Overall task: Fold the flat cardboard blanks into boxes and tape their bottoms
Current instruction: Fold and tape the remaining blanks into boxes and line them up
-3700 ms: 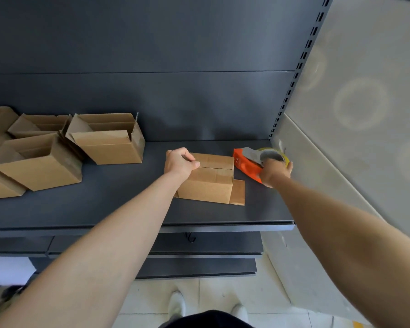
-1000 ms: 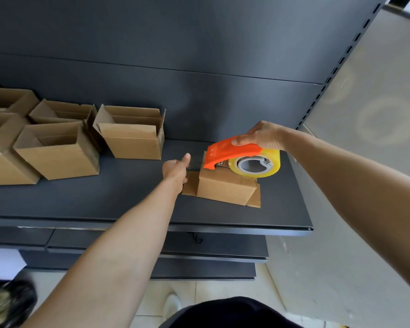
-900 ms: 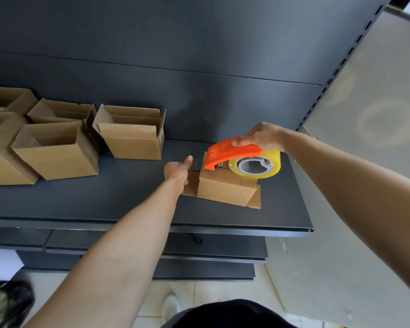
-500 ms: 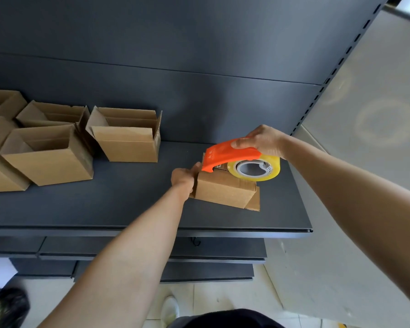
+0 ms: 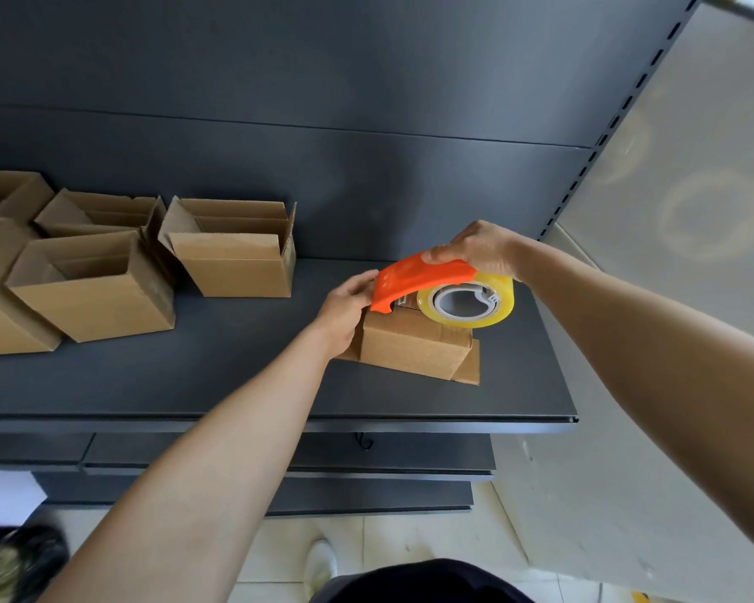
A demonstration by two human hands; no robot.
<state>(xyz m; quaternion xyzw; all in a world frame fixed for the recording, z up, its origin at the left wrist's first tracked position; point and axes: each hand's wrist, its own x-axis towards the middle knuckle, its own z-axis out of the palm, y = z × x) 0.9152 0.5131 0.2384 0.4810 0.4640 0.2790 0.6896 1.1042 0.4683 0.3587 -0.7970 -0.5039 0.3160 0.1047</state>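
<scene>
A small brown cardboard box (image 5: 414,348) stands bottom-up on the dark shelf (image 5: 236,376), its lower flaps splayed flat on the shelf. My right hand (image 5: 479,250) grips the orange tape dispenser (image 5: 423,278) from above; its yellowish tape roll (image 5: 466,304) hangs just over the box's top. My left hand (image 5: 347,309) holds the box's left end, fingers reaching up to the dispenser's front tip. The seam on the box's top is mostly hidden by the dispenser.
Several folded open-topped boxes (image 5: 236,250) (image 5: 92,285) stand at the shelf's left. A perforated upright (image 5: 584,158) and a pale wall panel (image 5: 671,211) close off the right side. Lower shelves (image 5: 366,463) and floor tiles lie below.
My left hand moved right from beside the box, took hold of its left end, then reached up to the dispenser tip. The dispenser stays over the box top.
</scene>
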